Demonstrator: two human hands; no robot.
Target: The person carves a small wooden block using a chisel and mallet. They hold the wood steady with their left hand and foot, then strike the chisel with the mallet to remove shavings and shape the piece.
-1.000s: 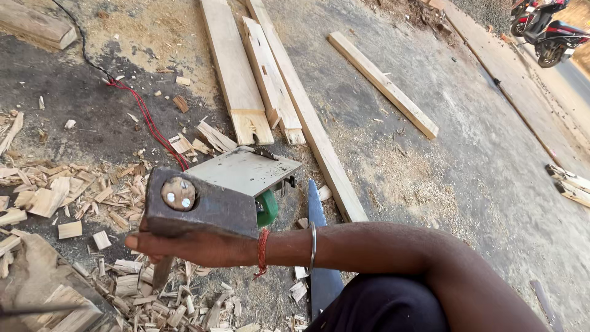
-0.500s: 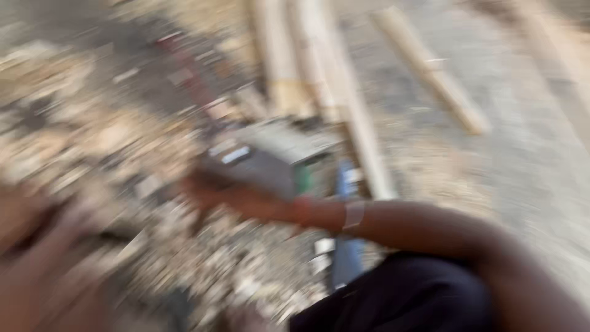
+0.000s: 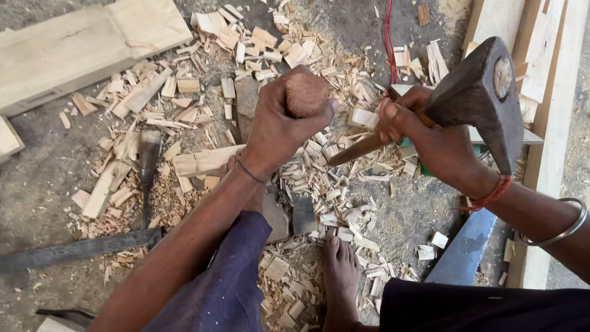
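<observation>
Item 1: my left hand (image 3: 279, 126), fingers curled tight around the battered round top of a wooden-handled chisel (image 3: 305, 94), held upright over the ground; the blade below is hidden by my wrist, so I cannot tell what it bites into

Item 2: my right hand (image 3: 430, 138), fingers wrapped close around a wooden handle, carrying a hammer (image 3: 485, 98) with a heavy dark iron head raised up and to the right of the chisel, well apart from it

Item 3: wood chips (image 3: 319, 178), pale, scattered thick across the grey ground under both hands

Item 4: my bare foot (image 3: 340, 270), resting among the chips, below the chisel

Item 5: saw blade (image 3: 461, 252), flat, lower right, beside a long plank (image 3: 547, 154)

Item 6: thick wooden block (image 3: 80, 49), upper left

Item 7: red cable (image 3: 388, 37), running up from behind the hammer hand

Item 8: second chisel (image 3: 147, 166), lying loose at left among the chips
</observation>
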